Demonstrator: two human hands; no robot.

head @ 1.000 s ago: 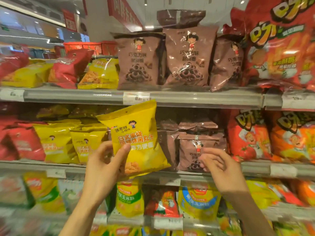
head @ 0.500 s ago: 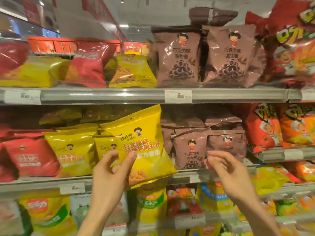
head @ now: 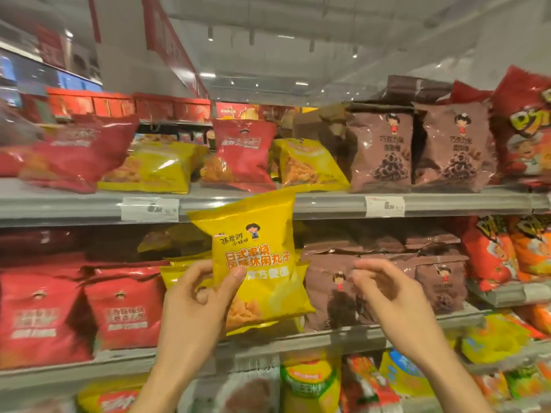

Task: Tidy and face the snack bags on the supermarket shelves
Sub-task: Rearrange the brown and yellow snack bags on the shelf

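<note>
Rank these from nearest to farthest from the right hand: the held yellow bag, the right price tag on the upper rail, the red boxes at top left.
1. Yellow bag, just left of the right hand.
2. Price tag, above it on the rail.
3. Red boxes, far up and left.

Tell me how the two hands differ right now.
The left hand grips a yellow bag, thumb across its front; the right hand holds nothing. The left covers the bag's lower left corner; the right hovers in front of brown bags, fingers loosely curled. Both are raised at the middle shelf.
</note>
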